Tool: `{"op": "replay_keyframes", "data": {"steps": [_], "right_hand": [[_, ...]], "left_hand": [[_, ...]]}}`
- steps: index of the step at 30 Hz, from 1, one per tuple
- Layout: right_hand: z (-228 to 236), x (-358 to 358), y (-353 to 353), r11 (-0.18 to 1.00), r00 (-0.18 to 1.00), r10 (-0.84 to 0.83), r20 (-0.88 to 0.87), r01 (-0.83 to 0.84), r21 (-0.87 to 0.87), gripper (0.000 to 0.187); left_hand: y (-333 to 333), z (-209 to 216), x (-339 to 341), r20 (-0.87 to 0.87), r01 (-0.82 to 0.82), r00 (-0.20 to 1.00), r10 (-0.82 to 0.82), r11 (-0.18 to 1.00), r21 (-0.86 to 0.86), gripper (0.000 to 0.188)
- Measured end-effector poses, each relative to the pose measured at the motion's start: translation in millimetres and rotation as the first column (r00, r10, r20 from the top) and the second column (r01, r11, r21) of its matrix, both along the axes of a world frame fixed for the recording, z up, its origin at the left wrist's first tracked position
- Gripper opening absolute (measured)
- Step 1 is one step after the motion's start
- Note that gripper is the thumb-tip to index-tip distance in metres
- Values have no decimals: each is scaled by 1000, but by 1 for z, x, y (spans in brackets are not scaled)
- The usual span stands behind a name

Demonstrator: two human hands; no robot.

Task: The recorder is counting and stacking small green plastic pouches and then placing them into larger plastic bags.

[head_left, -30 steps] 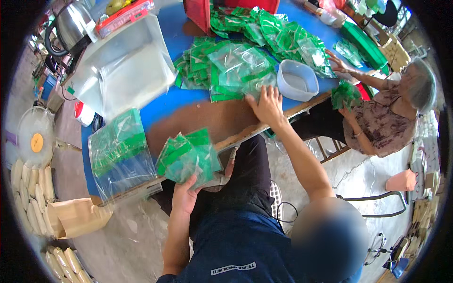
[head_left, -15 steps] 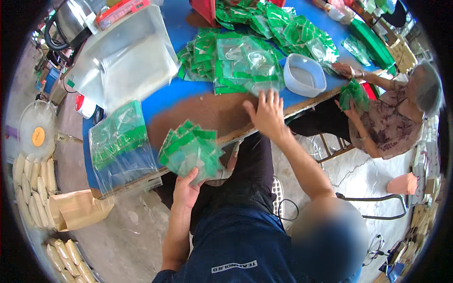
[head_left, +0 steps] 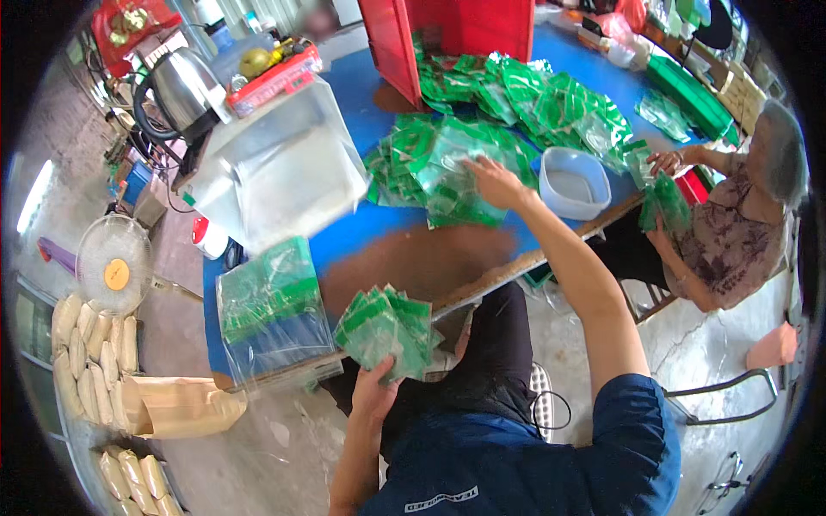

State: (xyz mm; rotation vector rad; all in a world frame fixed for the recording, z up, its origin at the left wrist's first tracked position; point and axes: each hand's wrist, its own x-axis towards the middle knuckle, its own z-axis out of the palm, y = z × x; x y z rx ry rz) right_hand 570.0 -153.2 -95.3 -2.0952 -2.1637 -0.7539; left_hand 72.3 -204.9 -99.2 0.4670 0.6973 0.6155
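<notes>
We see the left hand [head_left: 376, 394] with thumb and fingers clamped on a fan of green-and-clear packets [head_left: 387, 331], held at the near edge of the blue table [head_left: 404, 267]. The right hand [head_left: 502, 185] rests on a heap of similar packets [head_left: 404, 159] on the tabletop; we cannot tell whether its fingers grip one. Just right of the heap stands a translucent tub [head_left: 568, 208]; beyond, a red crate [head_left: 391, 43]. Farther right we note a co-worker [head_left: 727, 215].

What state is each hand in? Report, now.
Left hand: closed, holding fanned green-and-clear bags.
Right hand: at the bag pile; whether it grips anything cannot be told.
</notes>
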Motion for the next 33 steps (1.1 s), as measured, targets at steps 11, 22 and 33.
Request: {"op": "replay_keyframes", "data": {"steps": [11, 22, 33], "right_hand": [[56, -182, 10, 938, 499, -274, -822, 328, -113, 49], [48, -263, -74, 751, 456, 531, -714, -644, 147, 30], [41, -257, -75, 909, 341, 312, -887, -379, 174, 37]], "left_hand": [[1, -5, -20, 163, -92, 982, 91, 996, 1, 51], [-1, 2, -16, 156, -247, 957, 243, 969, 5, 49], [-8, -6, -33, 192, -152, 971, 143, 988, 36, 48]]}}
